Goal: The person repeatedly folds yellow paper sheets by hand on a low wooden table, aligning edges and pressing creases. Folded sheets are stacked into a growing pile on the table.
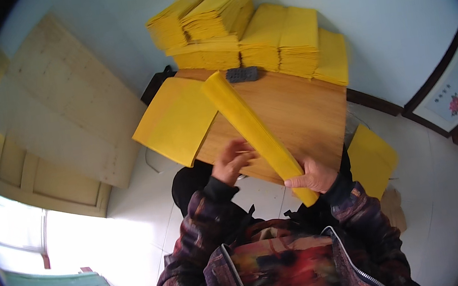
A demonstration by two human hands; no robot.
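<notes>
A long roll of yellow paper or thin card [252,129] slants over the wooden table, its near end toward my body. My right hand [314,176] is closed round the lower part, thumb lying across the top. Beside the roll's middle, on its left, my left hand [233,161] has its fingers curled. A thin pale line shows at those fingertips, too fine and blurred to name. A flat yellow sheet or thin stack [174,118] lies on the table's left side, overhanging the edge. The roll's far end overlaps its corner.
Tall stacks of yellow sheets [278,35] line the back of the table [299,107]. A dark grey block [242,74] sits before them. More yellow sheets [371,159] are low at the right. A wooden board [64,101] leans at left; a framed picture [453,84] stands at right.
</notes>
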